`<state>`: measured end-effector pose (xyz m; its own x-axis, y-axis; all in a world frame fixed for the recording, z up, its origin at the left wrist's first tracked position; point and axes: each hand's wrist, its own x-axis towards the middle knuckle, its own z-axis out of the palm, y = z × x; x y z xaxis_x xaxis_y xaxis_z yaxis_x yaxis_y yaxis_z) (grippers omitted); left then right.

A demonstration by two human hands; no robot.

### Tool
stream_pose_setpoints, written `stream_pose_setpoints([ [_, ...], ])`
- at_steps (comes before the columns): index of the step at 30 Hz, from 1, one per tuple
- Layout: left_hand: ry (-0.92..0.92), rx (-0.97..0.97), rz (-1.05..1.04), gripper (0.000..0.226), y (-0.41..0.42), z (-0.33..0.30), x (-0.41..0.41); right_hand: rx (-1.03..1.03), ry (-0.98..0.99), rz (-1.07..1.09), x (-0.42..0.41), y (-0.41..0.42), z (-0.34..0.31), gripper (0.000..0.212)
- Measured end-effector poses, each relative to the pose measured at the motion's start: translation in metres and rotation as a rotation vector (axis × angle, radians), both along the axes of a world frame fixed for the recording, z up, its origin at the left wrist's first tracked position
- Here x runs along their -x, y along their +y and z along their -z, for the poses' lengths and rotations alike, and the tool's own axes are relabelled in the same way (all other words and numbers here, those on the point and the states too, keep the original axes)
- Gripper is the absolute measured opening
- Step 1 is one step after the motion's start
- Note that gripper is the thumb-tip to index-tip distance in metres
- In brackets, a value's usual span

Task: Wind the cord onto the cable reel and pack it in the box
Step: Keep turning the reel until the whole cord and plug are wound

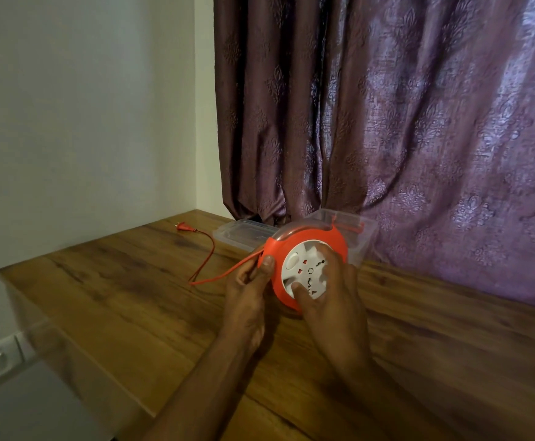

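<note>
Spanning most of the lower view, the wooden desk (132, 297) carries everything, and its left edge drops away not far from where the slack lies, so a loop dragged sideways could slide over it and add weight to the pull. Behind the work, against the purple curtain (419, 122), stands the clear plastic box (366, 232) with its lid (244, 232) lying flat just beside it on the left; the box sits close behind the reel and looks light enough to be shoved back into the cloth. The orange cable reel (307, 268) is held tilted on its edge above the desk, its white socket face toward the person. The left hand (248, 292) steadies the rim, its grip curled about the orange housing with the thumb on the front, right where the cord leaves; a finger could be nipped there. The right hand (333, 294) has its grip curled onto the white hub with fingertips pressed into the face, seemingly to turn it; a slip there would likely let the hub spin back. The orange cord (210, 254) trails left in a loose bend, mostly unwound, and could kink or snag as it feeds in. Smallest and farthest, the plug (183, 227) rests near the wall and may whip across the wood when the slack runs out.
</note>
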<state>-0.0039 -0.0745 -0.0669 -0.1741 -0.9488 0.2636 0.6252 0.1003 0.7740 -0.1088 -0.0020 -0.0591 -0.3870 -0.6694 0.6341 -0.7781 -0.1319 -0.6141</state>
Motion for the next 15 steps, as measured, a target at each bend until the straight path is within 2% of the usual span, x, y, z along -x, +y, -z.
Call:
stream_pose_setpoints([
  [2, -0.008, 0.000, 0.001, 0.021, 0.001, -0.001, 0.000, -0.077, 0.209, 0.045, 0.003, 0.000, 0.001, 0.064],
  [5, -0.019, 0.006, -0.001, 0.020, 0.002, 0.000, 0.000, -0.126, 0.343, 0.104, 0.010, -0.001, 0.002, 0.065],
  [8, -0.025, -0.002, -0.009, 0.025, 0.003, -0.001, 0.000, -0.140, 0.389, 0.146, 0.014, -0.001, 0.000, 0.067],
  [11, -0.044, 0.009, -0.020, 0.031, 0.005, -0.002, 0.000, -0.168, 0.352, 0.164, 0.016, -0.004, -0.001, 0.067],
  [15, -0.079, 0.049, -0.012, 0.024, 0.006, -0.002, 0.000, -0.189, 0.365, 0.190, 0.021, -0.008, 0.001, 0.065],
])
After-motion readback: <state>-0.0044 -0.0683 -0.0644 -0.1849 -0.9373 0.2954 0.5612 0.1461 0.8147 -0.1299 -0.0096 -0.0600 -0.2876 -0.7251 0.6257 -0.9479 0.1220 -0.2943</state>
